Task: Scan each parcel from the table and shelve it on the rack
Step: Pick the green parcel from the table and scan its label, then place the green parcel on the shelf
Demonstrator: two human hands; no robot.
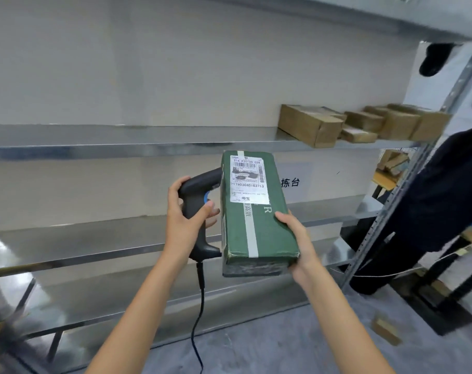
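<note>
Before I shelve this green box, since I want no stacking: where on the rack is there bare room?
The upper shelf is bare from its left end to the brown boxes, which crowd its right end by the upright post. The shelf below shows bare metal left of the scanner; the green box hides part of its right side.

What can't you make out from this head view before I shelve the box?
- Barcode scanner head: hidden behind the green parcel, so its aim is unknown.
- Shipping label fine print: too small.
- Right hand fingers: under the parcel.
- Scanner cable: cut off by the bottom edge.
- Brown boxes on the rack: blurred, labels unreadable.
</note>
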